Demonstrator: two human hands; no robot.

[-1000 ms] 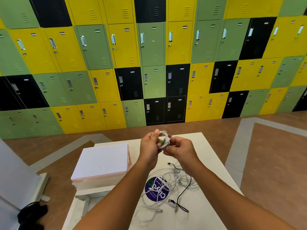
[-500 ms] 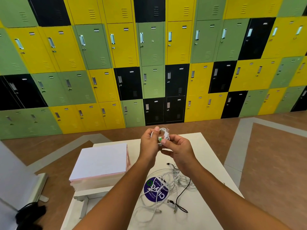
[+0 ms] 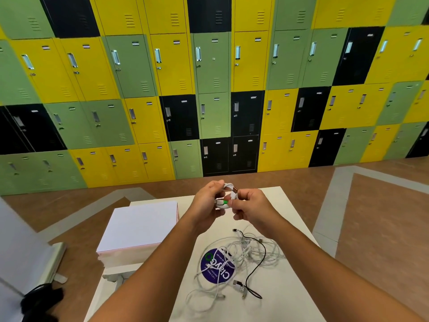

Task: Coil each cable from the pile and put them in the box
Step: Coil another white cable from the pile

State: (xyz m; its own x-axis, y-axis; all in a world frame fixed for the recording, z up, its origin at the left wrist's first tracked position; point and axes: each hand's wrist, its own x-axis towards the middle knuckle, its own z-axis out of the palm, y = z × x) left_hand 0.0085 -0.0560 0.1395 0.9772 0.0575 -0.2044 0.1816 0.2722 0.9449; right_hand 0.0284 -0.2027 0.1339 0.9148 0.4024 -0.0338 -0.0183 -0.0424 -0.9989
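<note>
holding a small coiled white cable (image 3: 228, 194) up over the far part of the white table (image 3: 290, 298), both hands sit almost where they were half a second ago, close together and above the tabletop. the left hand (image 3: 206, 203) grips the coil's left side with curled fingers, as before. the right hand (image 3: 251, 206) pinches its right side, with the fingertips now a little lower, just beside the green plug (image 3: 224, 202). a copper-coloured connector (image 3: 235, 189) shows at the top of the coil. the pile of cables (image 3: 243, 254) lies unchanged on the table below the hands, mostly white loops with one black cable (image 3: 260, 256) running through them, partly covering a round blue sticker (image 3: 216, 266). the pile's right loops reach near the right forearm and are not far from the table's right edge. the box (image 3: 139, 228), white on top with pale pink sides, stands at the table's left side, well apart from the pile, with the left forearm crossing between them. bare tabletop shows beyond the hands toward the far right corner and in the near strip between the forearms. past the table's far edge is brown floor (image 3: 383, 217), then a wall of green, yellow and black lockers (image 3: 209, 66).
</note>
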